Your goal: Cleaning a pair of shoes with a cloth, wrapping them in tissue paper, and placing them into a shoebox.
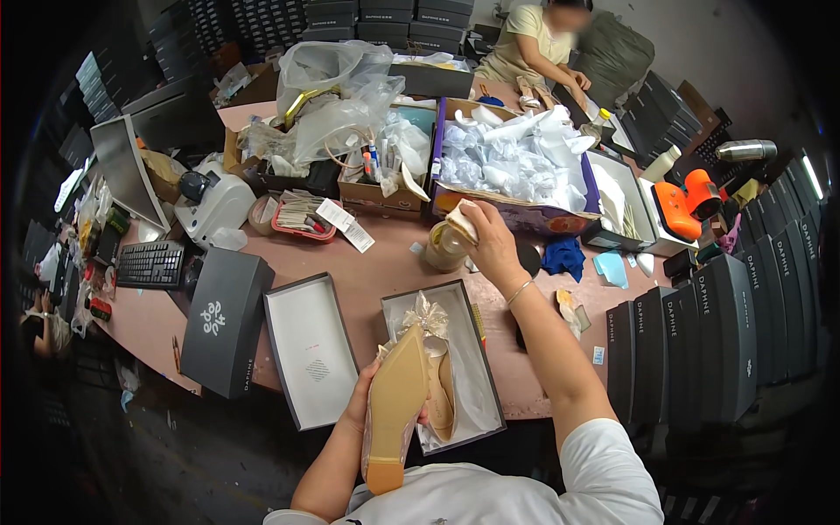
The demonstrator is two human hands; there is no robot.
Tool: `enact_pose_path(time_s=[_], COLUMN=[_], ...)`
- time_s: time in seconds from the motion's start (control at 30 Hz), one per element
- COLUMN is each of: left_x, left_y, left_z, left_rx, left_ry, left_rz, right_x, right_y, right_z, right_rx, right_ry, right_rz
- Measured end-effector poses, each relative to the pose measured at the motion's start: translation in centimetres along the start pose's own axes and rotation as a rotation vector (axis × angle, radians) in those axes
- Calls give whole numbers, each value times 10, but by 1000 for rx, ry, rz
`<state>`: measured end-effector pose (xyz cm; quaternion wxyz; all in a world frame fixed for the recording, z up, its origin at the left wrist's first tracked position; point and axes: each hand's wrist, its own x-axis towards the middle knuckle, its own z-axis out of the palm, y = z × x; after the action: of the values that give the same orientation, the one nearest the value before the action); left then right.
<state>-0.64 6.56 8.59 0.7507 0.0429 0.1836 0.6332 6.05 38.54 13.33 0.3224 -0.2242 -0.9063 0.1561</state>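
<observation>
My left hand (pixel 357 401) grips a flat pointed shoe (pixel 398 394), its tan sole turned up and its heel toward me. It is held over the near left side of an open shoebox (pixel 492 385) lined with white paper. In the box lies a second shoe (pixel 444 398); a shiny gold-beige bow (pixel 426 315) shows at its toe end. My right hand (pixel 492 249) is closed on a folded whitish cloth (pixel 462 221) at the mouth of a squat glass jar (pixel 444 248). Whether the cloth touches the jar's contents is hidden.
The box lid (pixel 308 319) lies inside-up left of the shoebox, next to a closed dark shoebox (pixel 226 324). A purple-edged carton (pixel 516 203) of crumpled white paper stands behind the jar. Dark boxes (pixel 682 341) line the right. Another person (pixel 534 48) sits across the table.
</observation>
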Motion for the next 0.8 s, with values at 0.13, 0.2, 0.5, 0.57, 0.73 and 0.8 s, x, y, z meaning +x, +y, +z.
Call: enact_pose_path(time_s=[0.13,0.2,0.5,0.57,0.73,0.8], left_x=[-7,-9,-23,-19,-20,-25], left_y=[-6,-16,-33,-32,-24,-16], left_z=[33,31,16,41,11,6], left_rx=[76,26,-85,-50,40,99], left_ry=[112,117,-8,55,-29,50], left_rz=[65,122,242,258,243,247], right_x=[-3,-2,-66,-97,-80,-43], right_y=[8,7,41,40,47,6], right_z=[11,5,-43,-36,-16,-27], right_rx=[91,129,1008,1273,855,459], right_ry=[20,-2,776,893,789,558], right_rz=[17,29,525,749,489,293])
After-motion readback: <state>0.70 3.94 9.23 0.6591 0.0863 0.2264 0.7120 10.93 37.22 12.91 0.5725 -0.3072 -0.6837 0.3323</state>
